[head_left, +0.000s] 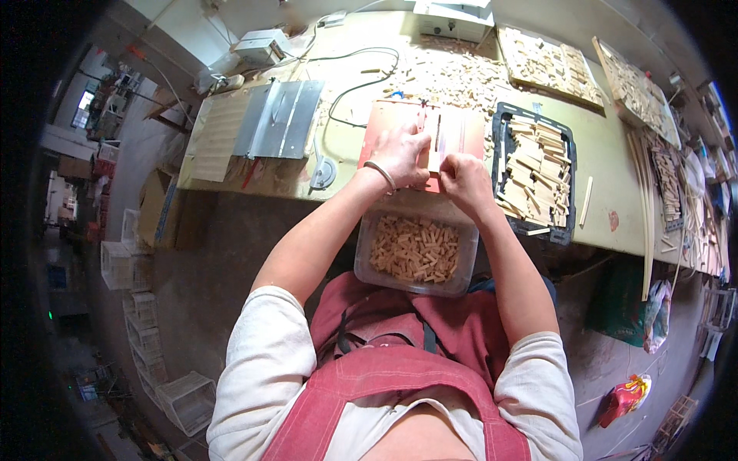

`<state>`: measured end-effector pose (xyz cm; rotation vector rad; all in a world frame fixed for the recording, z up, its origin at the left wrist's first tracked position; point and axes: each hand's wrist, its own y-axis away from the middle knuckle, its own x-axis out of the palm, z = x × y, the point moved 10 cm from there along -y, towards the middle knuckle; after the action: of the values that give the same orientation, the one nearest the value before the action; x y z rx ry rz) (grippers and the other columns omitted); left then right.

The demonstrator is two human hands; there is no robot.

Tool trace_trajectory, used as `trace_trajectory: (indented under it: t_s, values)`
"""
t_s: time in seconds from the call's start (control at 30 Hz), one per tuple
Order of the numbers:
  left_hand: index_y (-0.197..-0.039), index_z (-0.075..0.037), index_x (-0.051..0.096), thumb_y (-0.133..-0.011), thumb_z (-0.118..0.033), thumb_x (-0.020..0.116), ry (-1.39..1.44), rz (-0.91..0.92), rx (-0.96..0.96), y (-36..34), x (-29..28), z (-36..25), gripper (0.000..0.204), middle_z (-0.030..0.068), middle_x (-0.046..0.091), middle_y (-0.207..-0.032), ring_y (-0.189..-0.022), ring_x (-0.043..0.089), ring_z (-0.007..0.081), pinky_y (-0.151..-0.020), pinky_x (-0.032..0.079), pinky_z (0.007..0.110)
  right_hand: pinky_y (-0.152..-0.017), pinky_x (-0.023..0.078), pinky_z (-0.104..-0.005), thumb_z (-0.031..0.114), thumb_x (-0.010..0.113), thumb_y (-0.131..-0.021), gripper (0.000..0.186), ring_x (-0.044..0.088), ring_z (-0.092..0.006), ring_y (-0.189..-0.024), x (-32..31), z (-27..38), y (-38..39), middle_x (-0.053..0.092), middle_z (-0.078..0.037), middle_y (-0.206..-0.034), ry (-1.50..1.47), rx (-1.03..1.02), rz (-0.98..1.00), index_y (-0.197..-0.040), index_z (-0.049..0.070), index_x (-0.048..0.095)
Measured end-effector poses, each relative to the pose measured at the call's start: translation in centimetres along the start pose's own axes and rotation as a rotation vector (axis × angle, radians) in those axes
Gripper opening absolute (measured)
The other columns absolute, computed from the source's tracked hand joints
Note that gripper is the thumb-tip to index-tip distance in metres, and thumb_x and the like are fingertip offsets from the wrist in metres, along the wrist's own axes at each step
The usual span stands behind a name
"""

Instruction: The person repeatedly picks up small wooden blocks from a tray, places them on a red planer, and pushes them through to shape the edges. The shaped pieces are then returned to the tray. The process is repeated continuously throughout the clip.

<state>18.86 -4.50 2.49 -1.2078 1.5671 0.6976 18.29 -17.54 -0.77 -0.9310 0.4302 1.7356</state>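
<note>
A red flat machine plate (463,127) with a slot lies at the table's front edge before me. My left hand (401,157) rests on its left part, fingers curled down; what they hold is hidden. My right hand (466,181) is closed at the plate's front right, its fingertips at a short pale wooden piece (434,157) between the two hands. Below the plate, a clear plastic tub (367,270) at my lap holds many small cut wooden blocks (415,247). To the right of my right hand stands a black crate (566,223) full of flat wooden strips (530,169).
Left on the table are a grey metal machine top (278,119) and a round grey gauge (324,174). A black cable (361,52) loops behind. Loose blocks (453,77) and block-filled trays (550,65) spread at the back. White crates (184,399) stand on the floor.
</note>
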Motion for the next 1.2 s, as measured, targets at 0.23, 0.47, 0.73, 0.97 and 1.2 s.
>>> trace_trajectory:
  t_s: [0.23,0.47,0.73,0.97,1.2]
  values:
    - [-0.105,-0.012,0.07,-0.074,-0.031,0.084,-0.008,0.017,-0.015,-2.0,0.4,1.1,0.039,0.0142,0.064,-0.113,-0.114,0.063,0.0372,-0.093,0.05,0.05,-0.078,0.059,-0.0459,0.012,0.072,-0.088,0.011,0.076,-0.0363,-0.084,0.0,-1.2,-1.5,0.075,-0.02,-0.084,0.015,0.046,-0.044,-0.089,0.001,0.076]
    - [-0.106,-0.013,0.07,-0.073,-0.032,0.086,-0.033,0.067,-0.011,-3.6,1.0,2.1,0.041,0.0135,0.064,-0.113,-0.113,0.063,0.0362,-0.094,0.05,0.05,-0.078,0.06,-0.0485,0.02,0.072,-0.092,0.014,0.076,-0.0387,-0.083,0.4,-2.6,-3.0,0.076,-0.02,-0.083,0.01,0.065,-0.032,-0.093,0.007,0.078]
    - [-0.117,-0.012,0.07,-0.075,-0.039,0.087,-0.009,0.13,-0.055,-5.9,1.4,3.3,0.053,0.0165,0.062,-0.123,-0.119,0.061,0.0374,-0.099,0.051,0.05,-0.068,0.061,-0.0456,0.028,0.076,-0.092,0.015,0.076,-0.0321,-0.072,-1.5,-3.2,-4.6,0.075,-0.016,-0.077,0.211,0.07,-0.352,-0.091,0.013,0.08]
    - [-0.11,-0.013,0.07,-0.07,-0.025,0.078,-0.178,0.051,0.13,0.9,-0.1,-2.3,0.042,0.0142,0.061,-0.125,-0.124,0.057,0.0357,-0.112,0.034,0.052,-0.073,0.057,-0.0486,0.024,0.072,-0.094,0.018,0.073,-0.0402,-0.078,-12.7,-6.6,-1.8,0.074,-0.019,-0.084,-0.036,0.239,-0.673,-0.09,0.008,0.075]
    - [-0.114,-0.016,0.067,-0.069,-0.03,0.087,-0.169,0.074,0.249,10.7,-0.1,-8.3,0.051,0.0132,0.05,-0.146,-0.151,0.038,0.0332,-0.127,0.016,0.062,-0.068,0.057,-0.0348,0.01,0.072,-0.095,0.013,0.071,-0.0182,-0.068,-23.5,-20.2,7.8,0.076,-0.01,-0.077,-0.143,0.364,-0.951,-0.09,-0.002,0.077]
